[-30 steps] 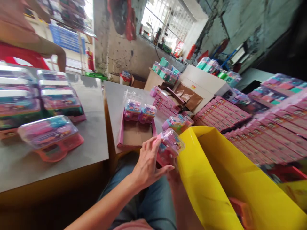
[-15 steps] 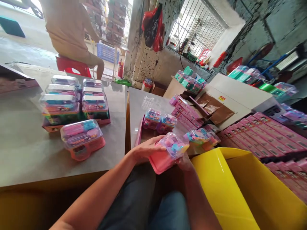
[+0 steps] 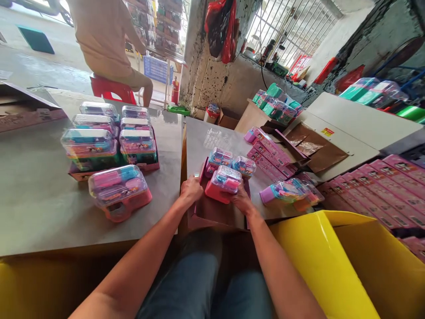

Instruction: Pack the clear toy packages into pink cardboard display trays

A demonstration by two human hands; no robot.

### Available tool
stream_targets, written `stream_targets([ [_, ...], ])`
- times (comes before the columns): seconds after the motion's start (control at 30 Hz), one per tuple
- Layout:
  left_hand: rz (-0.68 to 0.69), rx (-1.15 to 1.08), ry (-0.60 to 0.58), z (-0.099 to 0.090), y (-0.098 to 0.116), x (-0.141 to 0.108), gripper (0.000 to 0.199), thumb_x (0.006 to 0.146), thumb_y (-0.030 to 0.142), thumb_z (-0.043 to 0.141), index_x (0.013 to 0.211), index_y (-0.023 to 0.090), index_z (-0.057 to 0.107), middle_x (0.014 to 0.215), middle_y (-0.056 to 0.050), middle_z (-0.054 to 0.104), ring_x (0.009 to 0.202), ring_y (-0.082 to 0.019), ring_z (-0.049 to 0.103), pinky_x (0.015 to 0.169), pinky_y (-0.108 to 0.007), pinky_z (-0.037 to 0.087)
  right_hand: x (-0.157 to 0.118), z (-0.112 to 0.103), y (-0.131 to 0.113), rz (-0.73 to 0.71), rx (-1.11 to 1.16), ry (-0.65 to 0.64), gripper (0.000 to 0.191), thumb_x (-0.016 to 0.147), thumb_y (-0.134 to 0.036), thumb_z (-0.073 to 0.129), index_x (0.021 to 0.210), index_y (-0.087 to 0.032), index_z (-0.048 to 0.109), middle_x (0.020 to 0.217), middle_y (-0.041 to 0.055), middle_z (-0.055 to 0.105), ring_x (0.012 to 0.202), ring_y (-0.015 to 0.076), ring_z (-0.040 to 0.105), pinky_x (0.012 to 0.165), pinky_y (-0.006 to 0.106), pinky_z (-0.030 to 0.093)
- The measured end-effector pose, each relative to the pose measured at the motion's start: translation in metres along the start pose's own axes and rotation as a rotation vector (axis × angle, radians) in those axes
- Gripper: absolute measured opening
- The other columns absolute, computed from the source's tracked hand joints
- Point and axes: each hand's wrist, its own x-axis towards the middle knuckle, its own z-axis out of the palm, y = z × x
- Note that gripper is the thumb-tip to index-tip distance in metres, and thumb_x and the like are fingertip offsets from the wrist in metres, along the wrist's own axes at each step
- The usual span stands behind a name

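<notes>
A coral toy case with a clear lid (image 3: 224, 182) is in the near part of an open pink box (image 3: 212, 218), in front of two similar cases (image 3: 219, 158). My right hand (image 3: 241, 198) grips the coral case at its right side. At the box's left wall, my left hand (image 3: 191, 191) is closed on the cardboard edge, apart from the case. Another coral case (image 3: 120, 192) lies on the left table, before a tray filled with several clear-lidded cases (image 3: 91, 144).
A yellow bin (image 3: 308, 252) stands at the right front. Beyond the box are pink cartons (image 3: 270, 150), with loose cases (image 3: 287, 192) to the right. A person (image 3: 102, 40) sits on a red stool (image 3: 111, 90) at the back left.
The coral case has moved from near my lap forward into the pink box. My left hand has let go of it and taken the box's left edge. The view has shifted slightly.
</notes>
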Motion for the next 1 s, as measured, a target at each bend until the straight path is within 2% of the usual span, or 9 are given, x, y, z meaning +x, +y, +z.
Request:
stream_targets([
  [0.1,0.001,0.008,-0.002,0.001,-0.001,-0.001,0.031,0.088,0.019,0.046,0.107,0.02,0.071,0.116,-0.01,0.065,0.1,-0.025,0.068,0.081,-0.029,0.049,0.005,0.006,0.013,-0.027,-0.109,-0.091,0.101,0.055,-0.029,0.092,0.141,-0.018,0.041,0.136,0.0137,0.057,0.121,0.0245,0.056,0.11,0.043,0.044],
  [0.2,0.035,0.019,-0.021,0.0,-0.002,-0.001,0.03,0.088,0.02,0.045,0.105,0.02,0.07,0.115,-0.01,0.064,0.099,-0.025,0.068,0.081,-0.031,0.05,0.009,0.013,0.024,-0.038,-0.133,-0.088,0.098,0.063,-0.037,0.088,0.143,-0.017,0.034,0.135,0.0154,0.057,0.116,0.024,0.059,0.107,0.044,0.046],
  [0.4,0.077,0.039,0.024,0.003,0.002,-0.018,0.043,0.084,0.024,0.057,0.125,0.014,0.058,0.126,-0.016,0.058,0.114,-0.03,0.061,0.095,-0.036,0.05,0.011,0.013,0.047,-0.135,-0.423,-0.015,0.074,0.067,-0.053,0.083,0.124,-0.016,0.054,0.127,0.0158,0.06,0.116,0.0296,0.056,0.107,0.051,0.043],
  [0.57,0.053,0.067,0.083,0.014,0.011,-0.029,0.055,0.086,0.04,0.063,0.132,0.011,0.053,0.13,-0.015,0.057,0.121,-0.029,0.055,0.101,-0.035,0.049,0.013,0.009,0.058,-0.199,-0.47,-0.017,0.077,0.066,-0.063,0.079,0.122,-0.015,0.058,0.126,0.0181,0.061,0.114,0.033,0.057,0.105,0.053,0.044],
  [0.73,0.059,0.127,0.108,0.012,0.019,-0.039,0.054,0.087,0.036,0.062,0.13,0.005,0.053,0.128,-0.02,0.057,0.117,-0.031,0.056,0.096,-0.037,0.051,0.016,0.016,0.044,-0.177,-0.551,-0.05,0.076,0.059,-0.065,0.081,0.115,-0.016,0.063,0.118,0.0178,0.066,0.11,0.036,0.058,0.101,0.055,0.046],
  [0.83,0.186,0.159,0.137,-0.012,0.02,-0.066,0.054,0.085,0.034,0.066,0.131,0.008,0.054,0.135,-0.018,0.054,0.125,-0.031,0.051,0.105,-0.039,0.046,0.009,0.02,0.026,-0.128,-0.626,-0.015,0.079,0.058,-0.065,0.08,0.118,-0.016,0.062,0.116,0.0164,0.066,0.113,0.0373,0.057,0.101,0.055,0.046],
  [0.9,0.283,0.195,0.237,-0.045,0.008,-0.089,0.053,0.086,0.036,0.065,0.135,0.017,0.054,0.149,-0.012,0.045,0.137,-0.031,0.04,0.116,-0.041,0.035,0.0,0.019,0.013,-0.034,-0.686,0.056,0.083,0.057,-0.063,0.081,0.122,-0.016,0.061,0.118,0.0168,0.064,0.117,0.0388,0.056,0.102,0.055,0.045],
  [0.93,0.304,0.235,0.353,-0.065,-0.004,-0.1,0.053,0.087,0.036,0.065,0.136,0.021,0.054,0.154,-0.01,0.04,0.141,-0.032,0.035,0.12,-0.045,0.029,-0.007,0.018,0.006,0.013,-0.708,0.098,0.085,0.057,-0.062,0.081,0.125,-0.015,0.059,0.121,0.018,0.062,0.12,0.0396,0.054,0.104,0.055,0.044],
  [1.0,0.117,0.332,0.561,-0.108,-0.035,-0.118,0.069,0.08,0.038,0.074,0.142,0.019,0.05,0.155,-0.016,0.038,0.143,-0.039,0.031,0.119,-0.054,0.027,-0.026,0.015,-0.01,0.051,-0.709,0.161,0.089,0.06,-0.061,0.079,0.131,-0.013,0.056,0.13,0.0209,0.056,0.127,0.0395,0.05,0.109,0.054,0.04],
])
